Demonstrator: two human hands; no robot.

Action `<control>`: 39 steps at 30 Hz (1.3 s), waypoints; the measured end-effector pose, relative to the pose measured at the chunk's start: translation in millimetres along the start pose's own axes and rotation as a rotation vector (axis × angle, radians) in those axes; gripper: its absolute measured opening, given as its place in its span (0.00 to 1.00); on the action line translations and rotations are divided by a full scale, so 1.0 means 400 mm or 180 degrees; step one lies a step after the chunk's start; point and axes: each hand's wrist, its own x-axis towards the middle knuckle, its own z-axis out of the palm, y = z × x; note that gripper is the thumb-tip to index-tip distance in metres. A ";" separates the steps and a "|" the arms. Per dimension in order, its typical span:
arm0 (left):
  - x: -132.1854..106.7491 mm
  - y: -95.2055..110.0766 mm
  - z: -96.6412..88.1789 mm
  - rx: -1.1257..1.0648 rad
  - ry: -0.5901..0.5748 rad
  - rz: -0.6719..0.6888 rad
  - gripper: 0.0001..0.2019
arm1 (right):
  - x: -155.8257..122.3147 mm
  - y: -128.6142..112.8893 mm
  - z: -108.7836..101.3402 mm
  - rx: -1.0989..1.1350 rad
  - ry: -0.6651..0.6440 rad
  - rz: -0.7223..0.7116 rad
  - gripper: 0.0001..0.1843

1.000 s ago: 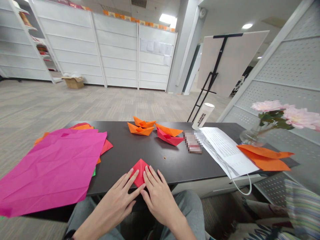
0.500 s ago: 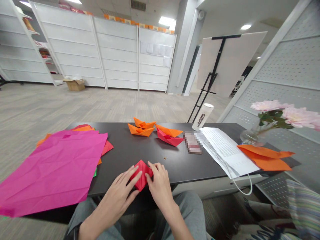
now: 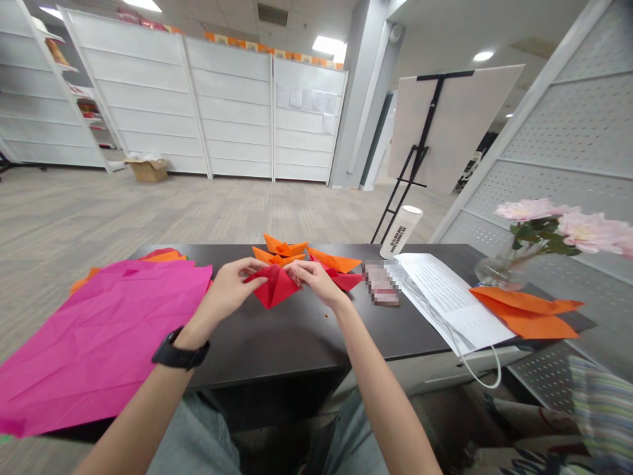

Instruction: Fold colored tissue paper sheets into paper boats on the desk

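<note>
A folded red paper (image 3: 270, 288) is held up above the dark table between my two hands. My left hand (image 3: 234, 285) pinches its left corner between thumb and fingers. On the opposite corner, my right hand (image 3: 312, 277) has its fingers closed. Just behind the paper sit two orange paper boats (image 3: 283, 249), one partly hidden by it. To the right, another orange paper boat (image 3: 336, 261) stands against a red paper boat (image 3: 347, 281), which my right hand partly covers.
Crumpled magenta sheets (image 3: 119, 330) lie over other coloured paper at the left. Rightward are a blurred-out flat item (image 3: 382, 284), a white cup (image 3: 401, 231), a printed sheet (image 3: 445, 290) with a white cable (image 3: 487, 382), folded orange paper (image 3: 527, 313) and a flower vase (image 3: 499, 267).
Both hands have lifted the red paper from near the table's front edge and carried it forward. Their grip has shifted from its sides to the outer corners.
</note>
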 end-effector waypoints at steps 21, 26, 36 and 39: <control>0.086 -0.135 0.053 -0.1589 -0.0521 -0.0501 0.20 | 0.020 0.100 -0.054 -0.0567 0.0506 -0.0129 0.10; 0.080 -0.135 0.049 -0.1630 -0.0604 -0.0491 0.19 | 0.019 0.090 -0.052 -0.0728 0.0592 -0.0290 0.09; 0.083 -0.141 0.038 -0.1698 -0.0586 -0.0443 0.17 | 0.019 0.098 -0.050 -0.0904 0.0712 -0.0367 0.09; 0.083 -0.143 0.037 -0.1695 -0.0604 -0.0421 0.18 | 0.022 0.099 -0.052 -0.0916 0.0744 -0.0417 0.09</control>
